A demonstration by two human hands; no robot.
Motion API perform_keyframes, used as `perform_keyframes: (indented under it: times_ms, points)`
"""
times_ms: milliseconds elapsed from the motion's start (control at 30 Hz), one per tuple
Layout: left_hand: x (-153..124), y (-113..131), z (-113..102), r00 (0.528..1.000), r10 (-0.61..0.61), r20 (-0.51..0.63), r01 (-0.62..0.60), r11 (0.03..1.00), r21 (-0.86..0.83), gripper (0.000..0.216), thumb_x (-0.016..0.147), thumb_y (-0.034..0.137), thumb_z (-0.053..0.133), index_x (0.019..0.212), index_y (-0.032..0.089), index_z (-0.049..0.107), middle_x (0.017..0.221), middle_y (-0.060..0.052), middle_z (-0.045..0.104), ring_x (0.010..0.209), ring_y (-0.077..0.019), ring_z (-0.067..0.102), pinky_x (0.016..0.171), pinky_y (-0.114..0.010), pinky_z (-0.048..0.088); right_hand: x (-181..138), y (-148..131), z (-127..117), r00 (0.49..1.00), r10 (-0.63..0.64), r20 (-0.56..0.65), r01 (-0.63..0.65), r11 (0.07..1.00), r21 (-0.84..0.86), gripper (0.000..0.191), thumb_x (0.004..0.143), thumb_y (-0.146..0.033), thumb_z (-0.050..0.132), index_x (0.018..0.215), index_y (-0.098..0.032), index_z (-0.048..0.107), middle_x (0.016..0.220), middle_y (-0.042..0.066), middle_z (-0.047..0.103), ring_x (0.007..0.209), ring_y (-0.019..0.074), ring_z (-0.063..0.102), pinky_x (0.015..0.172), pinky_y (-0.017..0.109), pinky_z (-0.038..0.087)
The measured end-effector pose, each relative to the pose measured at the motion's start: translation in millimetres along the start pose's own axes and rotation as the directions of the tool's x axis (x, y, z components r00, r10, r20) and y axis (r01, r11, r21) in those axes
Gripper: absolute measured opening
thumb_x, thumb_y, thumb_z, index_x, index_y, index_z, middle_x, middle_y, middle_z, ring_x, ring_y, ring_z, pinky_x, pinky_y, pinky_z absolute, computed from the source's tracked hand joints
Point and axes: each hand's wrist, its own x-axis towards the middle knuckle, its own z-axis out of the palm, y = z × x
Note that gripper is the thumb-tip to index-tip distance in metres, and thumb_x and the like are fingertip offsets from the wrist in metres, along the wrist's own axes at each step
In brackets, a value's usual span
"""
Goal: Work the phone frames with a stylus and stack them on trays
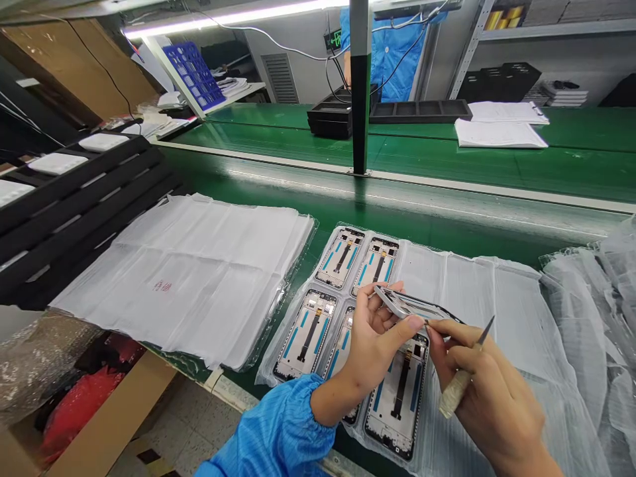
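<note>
I'm facing a green workbench [238, 179] under a glowing tube light [238, 18]. Metal shelving [556, 30] is standing beyond; tiled floor [191, 424] is showing below

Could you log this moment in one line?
left hand: phone frame; right hand: pointed tool, tip upward; nearby: similar frames

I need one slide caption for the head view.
Left hand holds a silver-edged phone frame; right hand, a pointed metal tool with pale wrapped handle.
</note>
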Motion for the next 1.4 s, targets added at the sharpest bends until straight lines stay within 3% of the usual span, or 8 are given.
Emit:
perform_keyframes:
  times_ms: [233,567,833,1067,1400]
  points:
    - [0,0,0,1.0,0.029,-0.002,-0.029,1.0,0.011,0.069,0.073,0.032,0.089,0.123,0.017,0.044,0.142,-0.016,0.059,0.095,-0.0116,0.064,0.09,-0.029,0.055,0,0,-1,1.0,-0.005,0.021,0.005,1.0,0.002,0.015,0.107,-0.004,0.055,0.1,-0.016,0.048,0.121,0.013,0.062,0.098,0.0176,0.064,0.075,0.025,0.055]
    - [-1,-2,-1,0.995,0.096,0.034,-0.097,0.994,0.042,0.07,0.077,0.037,0.09,0.127,0.021,0.044,0.141,-0.014,0.059,0.109,-0.0158,0.066,0.099,-0.031,0.054,2,-6,-4,1.0,-0.011,0.005,0.011,0.998,-0.062,0.014,0.108,-0.005,0.06,0.101,-0.014,0.052,0.119,0.012,0.064,0.099,0.0141,0.065,0.08,0.021,0.054]
    - [0,0,-2,0.999,0.021,0.031,-0.021,1.0,-0.02,0.074,0.072,0.042,0.093,0.123,0.017,0.046,0.141,-0.018,0.061,0.101,-0.0159,0.067,0.092,-0.032,0.056,13,-9,-4,0.999,0.024,-0.034,-0.025,0.999,-0.033,0.025,0.107,-0.005,0.064,0.093,-0.015,0.046,0.115,0.009,0.066,0.097,0.0144,0.066,0.077,0.026,0.052]
    - [6,-2,-6,0.995,-0.092,0.046,0.098,0.984,-0.149,0.075,0.073,0.047,0.092,0.125,0.015,0.049,0.141,-0.021,0.062,0.133,-0.0313,0.06,0.111,-0.044,0.05,24,-11,-5,0.981,0.136,-0.141,-0.142,0.989,-0.034,0.034,0.108,-0.012,0.065,0.087,-0.018,0.039,0.106,0.006,0.069,0.085,0.0146,0.063,0.074,0.027,0.053]
    - [7,2,-1,0.987,-0.161,0.021,0.162,0.97,-0.181,0.087,0.062,0.052,0.098,0.123,0.013,0.049,0.137,-0.02,0.066,0.112,-0.0234,0.069,0.1,-0.036,0.053,16,-7,2,0.98,0.166,-0.107,-0.155,0.982,0.108,0.029,0.104,-0.006,0.068,0.088,-0.018,0.045,0.107,0.004,0.069,0.091,0.0125,0.067,0.076,0.024,0.054]
